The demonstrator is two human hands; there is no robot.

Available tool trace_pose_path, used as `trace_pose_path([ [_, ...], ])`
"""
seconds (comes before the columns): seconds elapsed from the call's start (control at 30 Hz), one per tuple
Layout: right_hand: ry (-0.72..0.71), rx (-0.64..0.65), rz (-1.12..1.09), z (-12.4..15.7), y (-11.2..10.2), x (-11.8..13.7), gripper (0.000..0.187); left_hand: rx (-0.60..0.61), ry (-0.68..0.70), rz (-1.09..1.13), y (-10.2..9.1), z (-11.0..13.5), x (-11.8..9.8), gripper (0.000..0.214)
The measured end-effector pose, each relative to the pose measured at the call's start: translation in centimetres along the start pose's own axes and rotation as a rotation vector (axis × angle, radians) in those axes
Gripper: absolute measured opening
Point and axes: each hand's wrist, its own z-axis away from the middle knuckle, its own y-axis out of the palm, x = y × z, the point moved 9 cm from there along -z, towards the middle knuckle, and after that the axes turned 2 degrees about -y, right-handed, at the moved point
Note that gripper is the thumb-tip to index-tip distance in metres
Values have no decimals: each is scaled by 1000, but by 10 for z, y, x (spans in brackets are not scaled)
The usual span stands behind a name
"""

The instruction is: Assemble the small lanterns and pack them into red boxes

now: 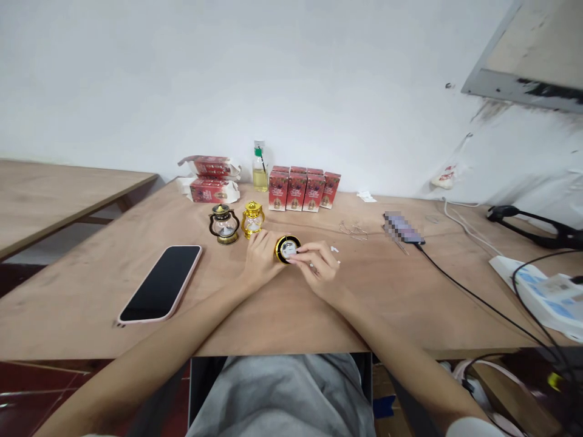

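In the middle of the table, my left hand [260, 258] is closed around a small gold lantern [279, 256], tipped so that its round black base with a whitish centre faces me. My right hand [320, 265] is closed in a pinch at that base. Between its thumb and fingertips is something small, partly hidden by the fingers, too small to name. Just behind my left hand stand an upright gold lantern [252, 220] and a dark bronze lantern [224, 224], both with clear bodies.
Several red boxes [296, 191] stand near the wall beside a bottle of yellowish liquid [260, 176]. Opened red boxes [212, 189] lie left. A large phone [161, 283] lies front left. A cabled phone [403, 229], thin wires [353, 230] and a power strip [537, 291] are on the right.
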Motion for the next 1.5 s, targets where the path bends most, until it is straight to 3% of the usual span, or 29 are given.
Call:
trace_pose_path([
  [0.2, 53, 32, -3, 4, 4, -6, 13, 44, -44, 3, 5, 1, 4, 31],
  [0.57, -59, -2, 62, 0, 1, 6, 11, 27, 2, 8, 2, -1, -2, 29],
  [0.67, -34, 15, 69, 2, 3, 2, 11, 25, 20, 7, 2, -1, -4, 29],
  [0.9, 168, 13, -47, 3, 5, -14, 4, 46, 30, 0, 3, 0, -4, 32],
  [1.07, 458, 11, -190, 10, 12, -41, 37, 50, 10, -31, 4, -1, -1, 35],
  [1.3, 729, 134, -586, 27, 43, -63, 38, 25, 66, 8, 1, -1, -3, 29],
  [1.5, 867, 140, -694, 33, 47, -70, 47, 61, 102, 11, 4, 0, -5, 31],
])
